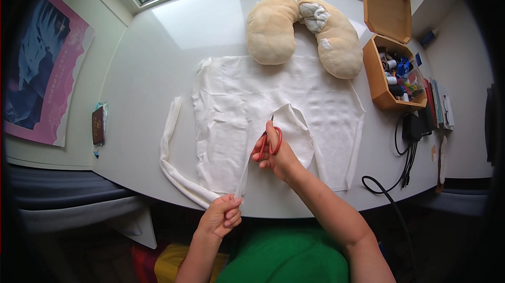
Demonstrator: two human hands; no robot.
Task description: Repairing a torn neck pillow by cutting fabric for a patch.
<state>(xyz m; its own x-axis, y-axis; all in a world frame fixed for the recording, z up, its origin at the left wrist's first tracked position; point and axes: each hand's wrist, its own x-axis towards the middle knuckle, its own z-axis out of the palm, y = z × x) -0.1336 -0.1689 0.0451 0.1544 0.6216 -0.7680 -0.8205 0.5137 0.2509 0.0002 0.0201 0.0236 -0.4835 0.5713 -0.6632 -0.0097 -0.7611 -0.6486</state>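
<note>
White thin cloth [226, 109] lies spread over the middle of the table, its left edge wrinkled and frayed. Near the table's front edge my left hand [221, 215] is closed, pinching the cloth's lower edge. My right hand [276, 154] grips a pair of small scissors [278, 141] with red handles, their dark tip pointing away from me over the cloth. Part of the cloth beside the scissors is cut and folded back in a loose flap [294, 130]. From near my left hand a long white strip [167, 151] curves away to the left.
Behind the cloth rests a beige U-shaped neck pillow [271, 30], white stuffing showing through an opening. At the right stands an open wooden sewing box [379, 80] with thread spools. Black cables [392, 188] hang over the right front edge. A dark red booklet [98, 125] sits far left.
</note>
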